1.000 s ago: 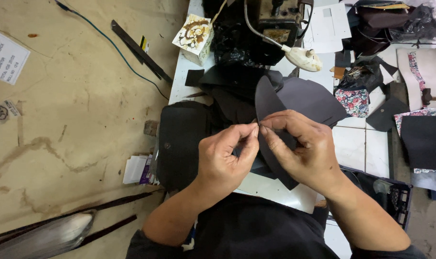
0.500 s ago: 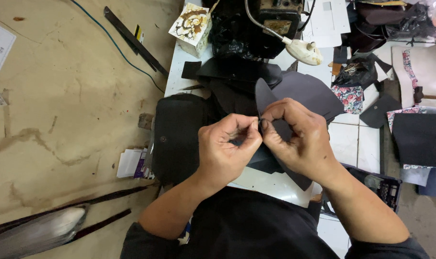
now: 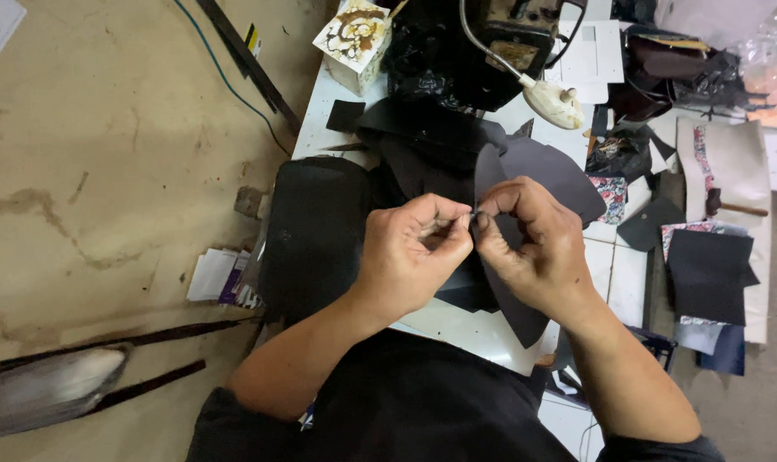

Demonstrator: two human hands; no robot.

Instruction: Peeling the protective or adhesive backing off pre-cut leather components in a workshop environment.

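My left hand (image 3: 412,246) and my right hand (image 3: 530,244) meet fingertip to fingertip over a white tiled worktable (image 3: 615,278). Both pinch the edge of a dark grey curved piece of leather (image 3: 547,167) that stands up between them and hangs down under my right palm. What exactly sits between the fingertips is too small to tell. A black bag-like piece (image 3: 313,231) lies just left of my left wrist.
A black sewing machine (image 3: 491,51) with a white lamp head (image 3: 555,103) stands at the back. A patterned small box (image 3: 354,43) sits at the table's far left corner. Dark cut pieces (image 3: 709,274) and scraps lie right. Concrete floor (image 3: 106,171) with a cable lies left.
The view has shifted slightly; my hands stay pinched together on the leather edge, with the fingers worked a little closer.
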